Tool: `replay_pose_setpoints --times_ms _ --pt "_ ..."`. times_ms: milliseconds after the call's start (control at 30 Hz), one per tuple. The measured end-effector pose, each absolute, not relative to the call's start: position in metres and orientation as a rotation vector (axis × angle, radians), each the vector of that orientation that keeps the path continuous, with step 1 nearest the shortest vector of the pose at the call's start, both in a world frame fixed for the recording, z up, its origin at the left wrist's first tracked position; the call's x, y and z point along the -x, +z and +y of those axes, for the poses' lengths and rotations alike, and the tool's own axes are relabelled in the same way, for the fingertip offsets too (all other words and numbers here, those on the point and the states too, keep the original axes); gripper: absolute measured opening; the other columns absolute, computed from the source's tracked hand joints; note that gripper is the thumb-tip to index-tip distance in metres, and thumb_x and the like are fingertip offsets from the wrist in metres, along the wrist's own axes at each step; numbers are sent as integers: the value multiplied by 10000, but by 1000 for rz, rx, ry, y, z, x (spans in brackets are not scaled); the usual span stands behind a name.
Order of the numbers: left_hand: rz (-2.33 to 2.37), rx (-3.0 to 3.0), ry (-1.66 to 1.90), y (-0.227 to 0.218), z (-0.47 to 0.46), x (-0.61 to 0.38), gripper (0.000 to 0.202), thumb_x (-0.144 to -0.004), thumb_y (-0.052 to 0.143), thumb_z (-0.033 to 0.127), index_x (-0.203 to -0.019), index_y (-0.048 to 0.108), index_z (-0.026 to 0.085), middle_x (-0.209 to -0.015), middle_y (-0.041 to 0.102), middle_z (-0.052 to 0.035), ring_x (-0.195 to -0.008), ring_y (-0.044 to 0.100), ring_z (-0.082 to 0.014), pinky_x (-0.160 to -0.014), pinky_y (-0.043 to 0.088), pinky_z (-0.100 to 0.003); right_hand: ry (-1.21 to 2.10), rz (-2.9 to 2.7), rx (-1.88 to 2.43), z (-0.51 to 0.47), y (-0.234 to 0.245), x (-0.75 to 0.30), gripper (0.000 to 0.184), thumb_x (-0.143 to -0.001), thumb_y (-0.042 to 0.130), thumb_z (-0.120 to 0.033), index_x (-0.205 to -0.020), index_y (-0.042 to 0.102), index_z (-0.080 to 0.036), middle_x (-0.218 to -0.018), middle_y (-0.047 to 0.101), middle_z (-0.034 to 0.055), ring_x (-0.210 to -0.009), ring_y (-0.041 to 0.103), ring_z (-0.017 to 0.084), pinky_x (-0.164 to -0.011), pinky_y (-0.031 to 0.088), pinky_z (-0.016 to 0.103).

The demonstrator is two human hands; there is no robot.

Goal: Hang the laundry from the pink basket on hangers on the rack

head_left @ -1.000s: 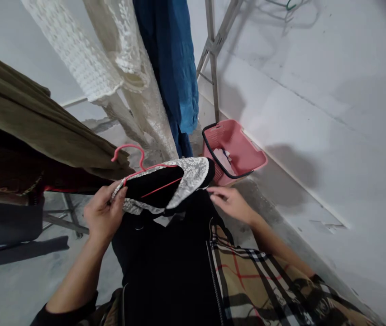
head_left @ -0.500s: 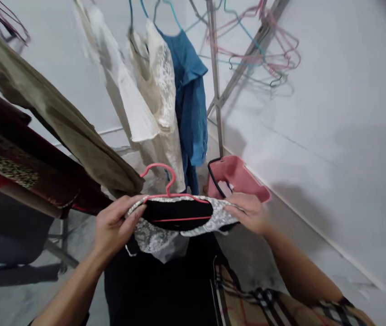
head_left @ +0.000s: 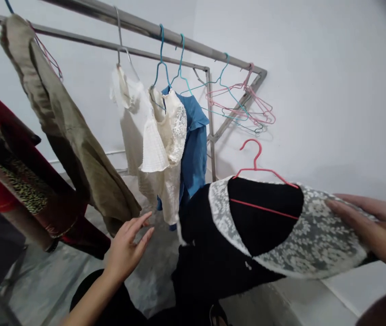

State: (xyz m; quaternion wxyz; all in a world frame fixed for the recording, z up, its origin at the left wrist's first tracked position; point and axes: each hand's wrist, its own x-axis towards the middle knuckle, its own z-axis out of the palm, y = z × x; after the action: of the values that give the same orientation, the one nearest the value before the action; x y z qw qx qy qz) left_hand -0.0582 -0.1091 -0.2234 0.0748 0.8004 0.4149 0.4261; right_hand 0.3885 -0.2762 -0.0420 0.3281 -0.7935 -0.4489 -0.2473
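Note:
My right hand (head_left: 372,226) grips the shoulder of a black garment with a white lace collar (head_left: 254,231), which hangs on a pink wire hanger (head_left: 260,167); the garment is lifted up at the right. My left hand (head_left: 128,246) is open, fingers stretched, holding nothing, low near the hem of an olive garment (head_left: 73,140) and just left of the black garment.
A metal clothes rail (head_left: 152,31) runs across the top with a cream top (head_left: 135,122), a lace top (head_left: 170,136) and a blue shirt (head_left: 193,149) on hangers. Several empty hangers (head_left: 243,104) hang at its right end. Dark red clothes (head_left: 16,190) hang at left. White wall on the right.
My left hand has let go of the garment and dropped away open. My right hand has carried the garment on its hanger up and to the right; the view has tilted up to the rail.

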Motion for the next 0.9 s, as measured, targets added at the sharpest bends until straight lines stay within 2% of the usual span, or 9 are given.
replay_pose_setpoints --times_ms 100,200,333,433,667,833,900 --pt "1213 -2351 1273 -232 -114 58 371 -917 551 383 -1257 586 236 -899 676 -33 -844 657 -173 -777 540 -286 -751 -1158 2188 -243 -25 -381 316 -675 569 -652 -827 752 -443 -806 758 93 -783 702 364 -622 498 476" --pt "1191 -2288 1254 -238 -116 58 352 -917 546 394 -1221 615 232 -895 691 -38 -843 672 -176 -776 560 -286 -803 -1069 2045 -194 -9 -361 339 -703 595 -529 -899 778 -322 -854 763 104 -882 713 324 -768 525 417" --pt "1185 -2190 1240 -242 -117 60 346 -910 549 407 -1197 641 237 -890 703 -39 -822 688 -178 -696 579 -255 -859 -1173 1785 -121 13 -339 362 -795 578 -393 -1003 770 -169 -971 750 148 -964 704 284 -846 502 345" --pt "1173 -2133 1266 -245 -117 62 349 -901 554 425 -1177 657 237 -869 707 -43 -799 694 -186 -646 586 -249 -844 -1256 1676 -62 32 -328 327 -839 568 -356 -1032 750 -164 -1009 744 138 -981 686 277 -867 484 353" --pt "1186 -2036 1303 -253 -116 69 331 -890 565 436 -1150 682 267 -853 712 -45 -783 700 -193 -683 602 -265 -867 -1346 1464 60 80 -297 384 -939 446 -450 -1009 683 -155 -998 698 113 -1014 621 262 -923 458 451" --pt "1233 -1962 1274 -260 -114 76 332 -876 582 454 -1135 689 278 -821 707 -37 -734 696 -186 -551 577 -219 -740 -1262 1647 92 99 -259 244 -936 480 -266 -980 678 -131 -989 668 124 -1049 596 271 -958 427 503" --pt "1234 -1975 1260 -262 -113 76 324 -881 580 437 -1144 683 279 -814 705 -30 -735 696 -181 -540 568 -208 -682 -1260 1733 95 94 -251 226 -931 497 -252 -985 676 -125 -1019 664 127 -1060 597 264 -968 424 499"
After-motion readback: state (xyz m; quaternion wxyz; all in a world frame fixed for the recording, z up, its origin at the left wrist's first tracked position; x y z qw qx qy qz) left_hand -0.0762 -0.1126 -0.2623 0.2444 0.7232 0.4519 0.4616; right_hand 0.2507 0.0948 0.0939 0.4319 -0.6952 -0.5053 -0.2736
